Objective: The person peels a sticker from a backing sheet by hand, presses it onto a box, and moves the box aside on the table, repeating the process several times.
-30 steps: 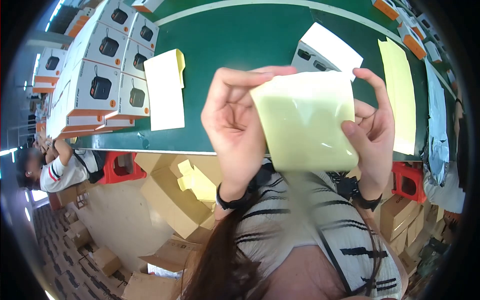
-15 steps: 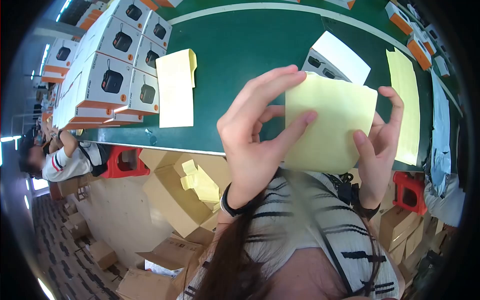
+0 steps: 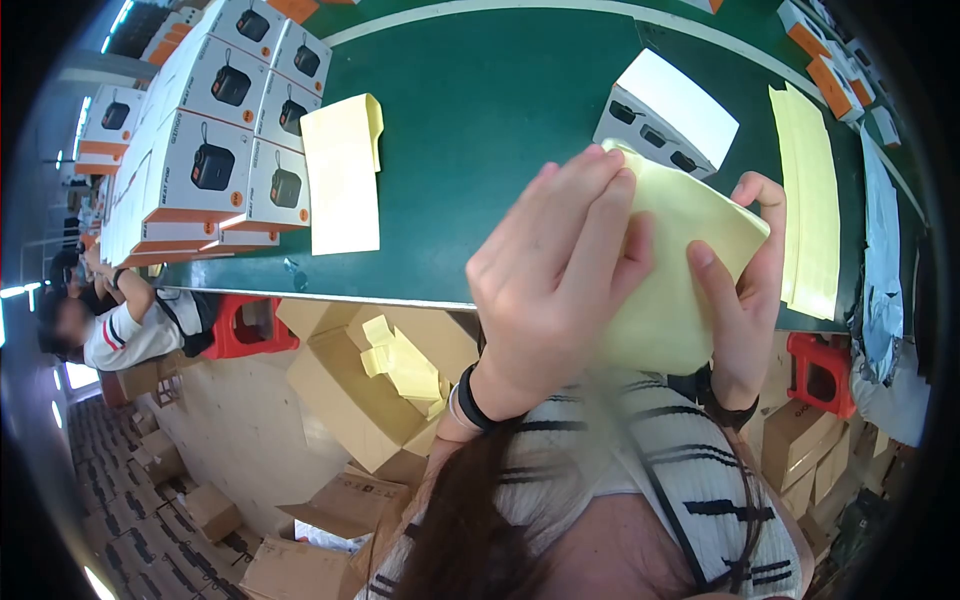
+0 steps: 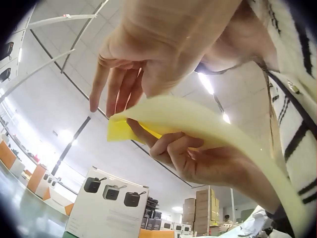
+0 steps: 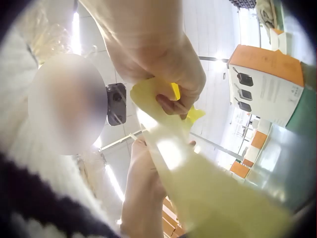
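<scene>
Raised before a striped top (image 3: 560,440), the left hand (image 3: 550,280) turns its back to the head camera, nearly straight fingers touching the upper corner of a yellow sheet (image 3: 660,315); the right hand (image 3: 752,295) pinches its other side, thumb in front; the yellow sheet is aloft; beyond, a white box (image 3: 690,105) stands on the green table (image 3: 470,150).

- "GIZMO…" and "BEAT PO…", endings unclear, run along the side of the near box (image 3: 180,196) in the stack at left.
- Orange round badges (image 3: 238,199) mark the stacked boxes, their characters too small to read.
- Fine print on the white box (image 4: 110,208) is illegible.
</scene>
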`<state>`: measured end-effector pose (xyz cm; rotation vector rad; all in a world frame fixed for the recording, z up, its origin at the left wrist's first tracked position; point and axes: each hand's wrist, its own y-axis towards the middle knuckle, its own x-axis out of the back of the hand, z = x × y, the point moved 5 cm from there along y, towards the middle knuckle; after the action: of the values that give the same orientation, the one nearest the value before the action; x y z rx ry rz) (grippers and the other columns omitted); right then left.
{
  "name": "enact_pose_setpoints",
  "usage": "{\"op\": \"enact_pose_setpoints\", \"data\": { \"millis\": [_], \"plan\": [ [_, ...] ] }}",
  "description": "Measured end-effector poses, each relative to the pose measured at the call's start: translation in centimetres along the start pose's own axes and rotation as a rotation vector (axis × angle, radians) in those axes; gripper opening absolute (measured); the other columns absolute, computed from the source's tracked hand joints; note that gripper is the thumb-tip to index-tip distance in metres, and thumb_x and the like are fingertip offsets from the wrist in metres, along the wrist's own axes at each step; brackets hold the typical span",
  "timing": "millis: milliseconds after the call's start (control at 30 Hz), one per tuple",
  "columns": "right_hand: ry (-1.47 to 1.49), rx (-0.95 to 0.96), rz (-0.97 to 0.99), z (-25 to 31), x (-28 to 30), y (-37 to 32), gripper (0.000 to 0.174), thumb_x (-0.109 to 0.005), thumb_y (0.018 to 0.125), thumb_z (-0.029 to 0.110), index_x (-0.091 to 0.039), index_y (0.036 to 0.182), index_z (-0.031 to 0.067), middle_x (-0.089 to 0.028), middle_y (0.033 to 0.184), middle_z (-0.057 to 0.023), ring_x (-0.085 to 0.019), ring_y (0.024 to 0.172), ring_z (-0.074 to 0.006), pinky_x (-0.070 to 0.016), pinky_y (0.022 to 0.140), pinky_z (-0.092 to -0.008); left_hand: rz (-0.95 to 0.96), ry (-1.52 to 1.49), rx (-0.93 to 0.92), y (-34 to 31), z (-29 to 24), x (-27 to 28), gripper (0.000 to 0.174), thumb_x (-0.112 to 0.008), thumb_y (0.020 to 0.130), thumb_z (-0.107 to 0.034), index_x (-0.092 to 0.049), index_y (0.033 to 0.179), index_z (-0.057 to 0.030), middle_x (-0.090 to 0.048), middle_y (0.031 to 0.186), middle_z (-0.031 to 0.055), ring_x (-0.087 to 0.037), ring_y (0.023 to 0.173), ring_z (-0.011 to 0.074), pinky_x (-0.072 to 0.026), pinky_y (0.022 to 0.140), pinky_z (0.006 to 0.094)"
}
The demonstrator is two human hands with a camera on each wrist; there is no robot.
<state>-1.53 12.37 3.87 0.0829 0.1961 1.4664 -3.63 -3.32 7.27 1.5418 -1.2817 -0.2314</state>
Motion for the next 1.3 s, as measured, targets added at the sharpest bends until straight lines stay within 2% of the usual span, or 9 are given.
{"op": "enact_pose_setpoints", "data": {
  "millis": [133,233,333,567,633,1000,1067,1167,1300],
  "plan": [
    [0.097,-0.053,-0.014,0.2,-0.2,-0.3,0.044,-0.055,0.091,-0.005,-0.029,0.124,0.0092,-0.062,0.100,-0.0089,-0.059,0.084,-0.0076,-0.0480,0.070,-0.0188,0.037,-0.075,0.165,-0.4,-0.1,-0.5,0.027,-0.077,0.066,-0.002,-0.067,0.092,-0.0003,-0.071,0.095,0.0131,-0.070,0.082,0.0270,-0.0561,0.070,0.0304],
    [0.054,-0.052,-0.018,0.7,-0.2,-0.5,0.048,-0.053,0.091,-0.007,-0.026,0.126,0.0095,-0.064,0.102,-0.0110,-0.061,0.084,-0.0094,-0.0491,0.071,-0.0198,0.075,-0.019,0.108,-0.5,-0.5,-1.0,0.030,-0.070,0.066,0.004,-0.062,0.095,0.0027,-0.067,0.093,0.0106,-0.068,0.076,0.0250,-0.0558,0.059,0.0314],
    [0.108,-0.086,-0.035,0.8,-0.3,-0.5,0.050,-0.054,0.091,-0.007,-0.026,0.129,0.0097,-0.064,0.101,-0.0113,-0.062,0.085,-0.0109,-0.0498,0.073,-0.0207,0.086,-0.038,0.110,-0.3,-0.2,-1.2,0.030,-0.069,0.065,0.005,-0.062,0.094,0.0013,-0.067,0.091,0.0106,-0.067,0.073,0.0239,-0.0548,0.057,0.0320],
    [0.095,-0.087,-0.105,0.5,0.6,-0.2,0.060,-0.054,0.089,-0.006,-0.022,0.138,0.0101,-0.062,0.106,-0.0129,-0.062,0.092,-0.0129,-0.0503,0.078,-0.0233,0.065,-0.150,0.113,-0.2,0.0,-1.1,0.029,-0.070,0.068,0.005,-0.064,0.097,0.0003,-0.070,0.099,0.0118,-0.069,0.079,0.0257,-0.0566,0.060,0.0310],
    [0.122,-0.088,-0.141,0.7,0.7,-0.1,0.062,-0.054,0.089,-0.007,-0.021,0.139,0.0102,-0.062,0.108,-0.0131,-0.062,0.094,-0.0128,-0.0502,0.079,-0.0234,0.154,-0.206,0.168,0.3,-0.1,-1.0,0.029,-0.071,0.070,0.005,-0.065,0.097,-0.0001,-0.070,0.105,0.0125,-0.070,0.081,0.0264,-0.0573,0.063,0.0307],
    [0.260,-0.143,-0.136,-0.6,1.8,-0.1,0.063,-0.052,0.089,-0.009,-0.022,0.140,0.0106,-0.061,0.111,-0.0117,-0.060,0.097,-0.0118,-0.0484,0.083,-0.0240,0.018,-0.137,0.078,0.7,0.2,-2.3,0.023,-0.072,0.069,0.008,-0.065,0.089,0.0015,-0.071,0.094,0.0134,-0.071,0.076,0.0256,-0.0562,0.064,0.0295],
    [0.247,-0.131,-0.179,-0.6,2.5,-0.1,0.061,-0.051,0.089,-0.008,-0.023,0.141,0.0104,-0.060,0.111,-0.0110,-0.059,0.097,-0.0119,-0.0480,0.084,-0.0241,-0.035,-0.173,0.077,1.1,1.0,-2.5,0.021,-0.072,0.068,0.009,-0.064,0.086,0.0023,-0.071,0.091,0.0134,-0.070,0.077,0.0261,-0.0561,0.065,0.0303],
    [0.116,-0.047,-0.487,-0.3,4.8,0.0,0.057,-0.048,0.089,-0.009,-0.030,0.141,0.0084,-0.059,0.112,-0.0116,-0.058,0.097,-0.0117,-0.0469,0.084,-0.0227,-0.184,-0.224,0.161,2.3,3.2,-2.8,0.021,-0.071,0.071,0.012,-0.067,0.089,0.0021,-0.073,0.093,0.0115,-0.072,0.083,0.0209,-0.0554,0.075,0.0273],
    [-0.073,0.032,-0.643,-0.6,9.8,-1.5,0.054,-0.048,0.091,-0.006,-0.034,0.141,0.0061,-0.058,0.118,-0.0138,-0.059,0.099,-0.0150,-0.0472,0.085,-0.0248,-0.105,-0.012,-0.154,3.4,2.9,-5.8,0.017,-0.069,0.069,0.010,-0.066,0.084,0.0032,-0.070,0.089,0.0122,-0.070,0.084,0.0264,-0.0561,0.073,0.0309]
  ]
}}
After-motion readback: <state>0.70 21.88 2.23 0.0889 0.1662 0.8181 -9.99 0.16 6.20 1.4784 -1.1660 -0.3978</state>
